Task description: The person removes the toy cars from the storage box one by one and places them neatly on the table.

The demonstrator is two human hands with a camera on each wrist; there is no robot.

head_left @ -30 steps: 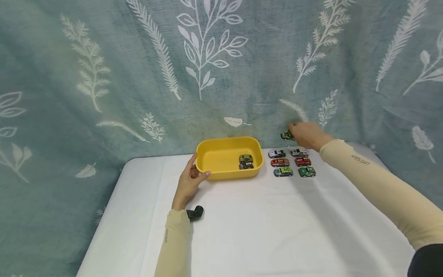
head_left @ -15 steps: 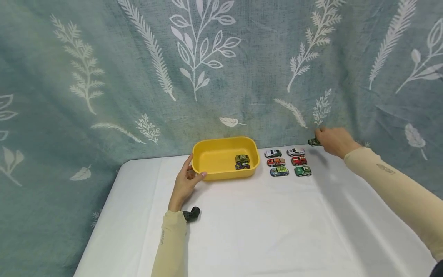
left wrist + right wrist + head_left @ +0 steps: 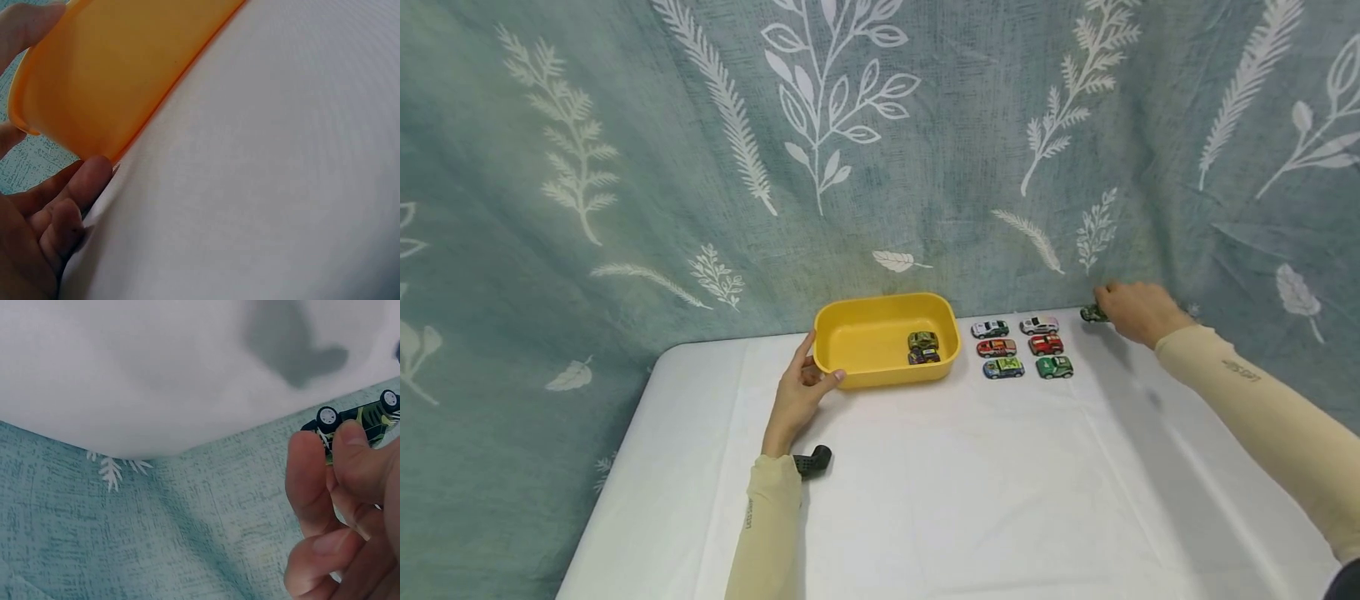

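Note:
My right hand [image 3: 1142,312] pinches a dark green camouflage toy car [image 3: 357,422] between thumb and fingers, over the far edge of the table. In the right wrist view the car's wheels face the camera side. At the left end of a yellow plastic bin [image 3: 887,379], my left hand [image 3: 799,395] grips the rim, the thumb in front and other fingers behind and under the wall. Inside the bin's right end lie an olive camouflage toy car [image 3: 922,340] and a dark purple toy car [image 3: 923,356], close together.
Right of the bin, two columns of toy cars stand on the white table [image 3: 955,483], among them a red car [image 3: 1046,345], a green car [image 3: 1055,367] and a blue-yellow car [image 3: 1003,367]. A green leaf-patterned curtain [image 3: 955,150] hangs behind the table.
My right hand has carried the camouflage car rightward past the two columns, then slightly lower. The left hand keeps its grip on the bin. The head view has shifted a little.

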